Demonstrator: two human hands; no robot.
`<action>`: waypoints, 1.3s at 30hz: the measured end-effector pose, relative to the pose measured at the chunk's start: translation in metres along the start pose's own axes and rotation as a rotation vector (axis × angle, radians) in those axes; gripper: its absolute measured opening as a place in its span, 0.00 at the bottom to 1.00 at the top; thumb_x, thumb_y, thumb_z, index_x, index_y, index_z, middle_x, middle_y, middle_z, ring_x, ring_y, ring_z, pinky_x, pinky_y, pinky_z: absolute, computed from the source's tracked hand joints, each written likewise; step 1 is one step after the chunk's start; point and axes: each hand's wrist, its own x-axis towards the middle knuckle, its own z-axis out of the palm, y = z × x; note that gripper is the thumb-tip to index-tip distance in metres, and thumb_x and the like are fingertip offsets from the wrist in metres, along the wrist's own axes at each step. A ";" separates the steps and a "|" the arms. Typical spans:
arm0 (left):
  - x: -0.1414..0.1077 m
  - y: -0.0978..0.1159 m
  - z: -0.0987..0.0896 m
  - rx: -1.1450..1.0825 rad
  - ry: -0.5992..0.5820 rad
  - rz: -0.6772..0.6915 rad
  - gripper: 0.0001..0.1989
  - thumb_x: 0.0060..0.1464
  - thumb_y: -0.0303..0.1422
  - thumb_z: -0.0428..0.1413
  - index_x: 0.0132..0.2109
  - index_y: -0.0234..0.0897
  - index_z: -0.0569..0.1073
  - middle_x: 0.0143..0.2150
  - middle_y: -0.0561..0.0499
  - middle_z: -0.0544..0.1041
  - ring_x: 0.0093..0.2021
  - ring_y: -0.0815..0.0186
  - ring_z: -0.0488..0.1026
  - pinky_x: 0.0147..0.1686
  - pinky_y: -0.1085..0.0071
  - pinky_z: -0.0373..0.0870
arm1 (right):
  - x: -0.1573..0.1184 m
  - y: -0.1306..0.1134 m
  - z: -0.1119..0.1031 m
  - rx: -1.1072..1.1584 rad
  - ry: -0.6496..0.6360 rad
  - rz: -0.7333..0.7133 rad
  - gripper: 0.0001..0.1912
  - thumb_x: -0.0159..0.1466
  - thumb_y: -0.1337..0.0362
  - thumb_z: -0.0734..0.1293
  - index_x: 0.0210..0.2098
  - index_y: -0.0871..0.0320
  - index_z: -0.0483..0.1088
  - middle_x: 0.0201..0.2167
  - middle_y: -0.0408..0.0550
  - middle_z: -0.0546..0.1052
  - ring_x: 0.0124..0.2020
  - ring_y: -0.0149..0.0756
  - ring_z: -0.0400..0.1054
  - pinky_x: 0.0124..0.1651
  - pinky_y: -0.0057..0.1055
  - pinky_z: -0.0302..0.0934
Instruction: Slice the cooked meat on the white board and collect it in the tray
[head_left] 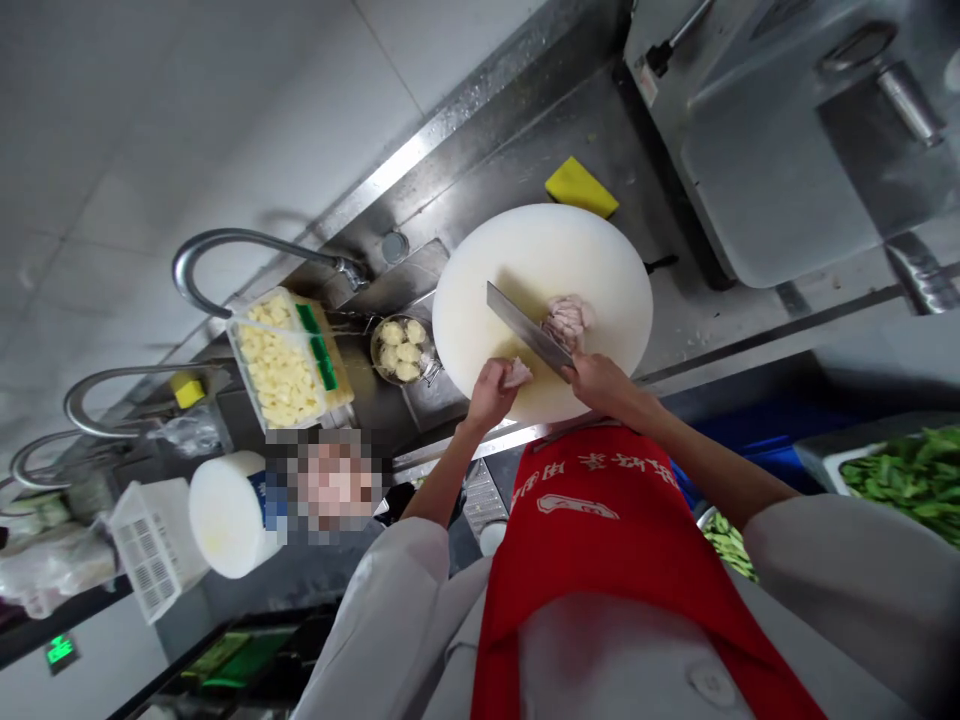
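My right hand (pixel 598 383) is closed round the handle of a knife (pixel 525 328), whose broad blade points up and left over a round white cutting board (pixel 480 260). Just right of the blade lies a small pile of sliced pale pink meat (pixel 568 320). My left hand (pixel 493 392) grips a small piece of the same meat (pixel 517 374) near the board's lower left part, to the left of the knife. The knife's handle is mostly hidden by my fingers.
A yellow block (pixel 581 187) lies beyond the board. To the left are a strainer of round pale pieces (pixel 400 349), a tub of pale chunks (pixel 277 365) and a curved faucet (pixel 247 237). A person stands at the left beside a round white board (pixel 225 515). Greens (pixel 911 480) sit at right.
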 end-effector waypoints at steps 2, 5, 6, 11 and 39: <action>-0.004 0.001 0.007 0.077 0.100 0.009 0.10 0.60 0.27 0.53 0.49 0.39 0.70 0.49 0.42 0.72 0.49 0.59 0.69 0.48 0.61 0.66 | -0.003 0.001 -0.003 -0.030 -0.012 0.002 0.23 0.72 0.59 0.50 0.53 0.68 0.66 0.46 0.66 0.77 0.48 0.49 0.72 0.48 0.36 0.58; -0.011 0.003 0.018 0.215 0.226 0.002 0.09 0.61 0.29 0.53 0.48 0.39 0.73 0.50 0.40 0.72 0.50 0.56 0.67 0.47 0.58 0.63 | -0.007 0.003 -0.007 -0.071 -0.016 0.010 0.22 0.72 0.59 0.51 0.54 0.67 0.66 0.45 0.65 0.77 0.47 0.48 0.73 0.47 0.35 0.59; -0.013 0.004 0.021 0.224 0.223 0.022 0.09 0.61 0.31 0.54 0.48 0.40 0.74 0.50 0.41 0.72 0.49 0.56 0.67 0.47 0.58 0.63 | -0.009 0.004 -0.008 -0.087 -0.019 0.010 0.22 0.72 0.59 0.51 0.54 0.67 0.66 0.44 0.65 0.77 0.47 0.48 0.73 0.47 0.35 0.59; -0.013 0.001 0.019 0.149 0.246 0.043 0.11 0.63 0.36 0.54 0.50 0.38 0.73 0.49 0.43 0.73 0.52 0.59 0.68 0.51 0.60 0.65 | -0.021 -0.002 -0.009 -0.176 -0.026 -0.018 0.22 0.73 0.61 0.49 0.55 0.66 0.65 0.41 0.63 0.78 0.43 0.47 0.75 0.44 0.34 0.61; 0.013 -0.009 0.027 -0.073 0.220 0.121 0.12 0.67 0.36 0.48 0.45 0.37 0.75 0.43 0.42 0.76 0.47 0.62 0.71 0.48 0.61 0.72 | -0.049 -0.031 -0.004 -0.339 -0.117 -0.030 0.16 0.69 0.72 0.52 0.52 0.67 0.63 0.39 0.64 0.79 0.44 0.46 0.77 0.43 0.33 0.65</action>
